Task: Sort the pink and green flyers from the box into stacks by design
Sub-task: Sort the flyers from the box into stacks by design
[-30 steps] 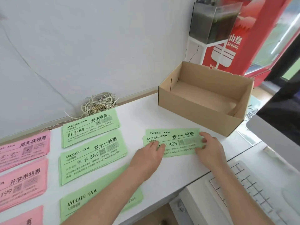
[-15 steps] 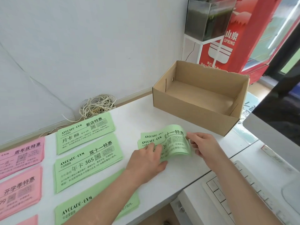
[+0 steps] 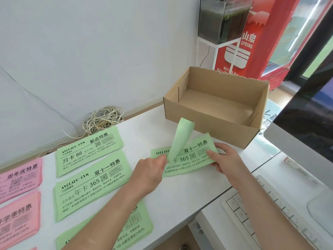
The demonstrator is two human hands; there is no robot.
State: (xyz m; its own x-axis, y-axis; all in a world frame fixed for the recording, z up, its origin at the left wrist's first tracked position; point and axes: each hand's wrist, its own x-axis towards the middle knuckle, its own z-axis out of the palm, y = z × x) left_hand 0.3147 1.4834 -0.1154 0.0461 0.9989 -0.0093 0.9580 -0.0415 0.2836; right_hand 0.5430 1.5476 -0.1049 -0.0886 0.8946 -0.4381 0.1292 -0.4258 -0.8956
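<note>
White surface (image 3: 180, 199) carries the whole layout. Cardboard box (image 3: 212, 129) stands open-topped at back right; no flyers visible inside it. Three green stacks lie left of centre in a column: far stack (image 3: 90, 150) marked 88, middle stack (image 3: 90, 186) marked 365, near stack (image 3: 138, 226) partly under the left forearm. Pink stacks (image 3: 19, 179) lie at the far left edge, partly cut off. Two loose green flyers lie just in front of the box. The flat flyer (image 3: 192, 159) rests on the surface, print up, and reads 365 with the same heading as the middle stack. The lifted flyer (image 3: 182, 139) curls upright over it, blank back showing, so its design cannot be read. Left hand (image 3: 149, 170) pinches the lifted flyer's lower edge between thumb and fingertips. Right hand (image 3: 225, 159) grips the flat flyer's right end, thumb on top, fingers apparently curled under. Judgement: box emptied, sort nearly complete; the step in hand is separating the last two sheets. Next move calls for turning the lifted flyer face up, reading its design, then laying each sheet squarely on its matching stack; the flat one likely goes to the middle stack.
</note>
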